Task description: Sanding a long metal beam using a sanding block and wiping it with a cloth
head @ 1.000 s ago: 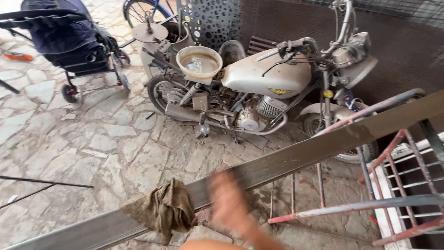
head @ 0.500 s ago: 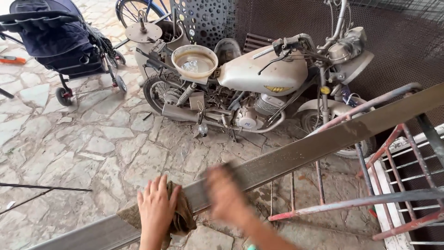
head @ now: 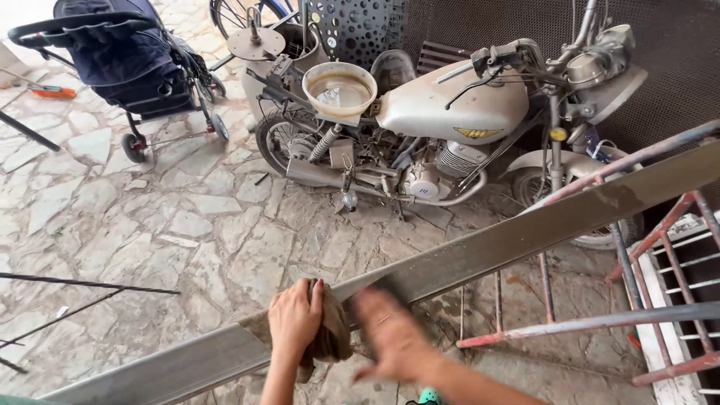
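Grey stone paving (head: 187, 225), cracked and uneven, fills the left side, with a dark blue stroller (head: 120, 67) standing at the top left and thin black rods (head: 82, 289) lying low across the floor. Half a second ago the left hand (head: 295, 321) lay flat and spread on the rag; now its fingers are curled down and clamped on the brown rag (head: 330, 337), pressing it onto the long metal beam (head: 480, 251). The rag is crumpled, soft and dull, draped over the beam's upper face near its lower left end. The beam is flat, smooth and dusty grey, rising from lower left to upper right. The right hand (head: 390, 337) sits just beside the rag, over the beam, much where it was a moment ago; it is blurred, and I cannot tell whether it is spread or closed. Behind the beam stands a dusty cream motorcycle (head: 450, 112) with a round basin (head: 339, 90) on its seat. At the right, a rust-red metal frame (head: 622, 322) crosses under the beam.
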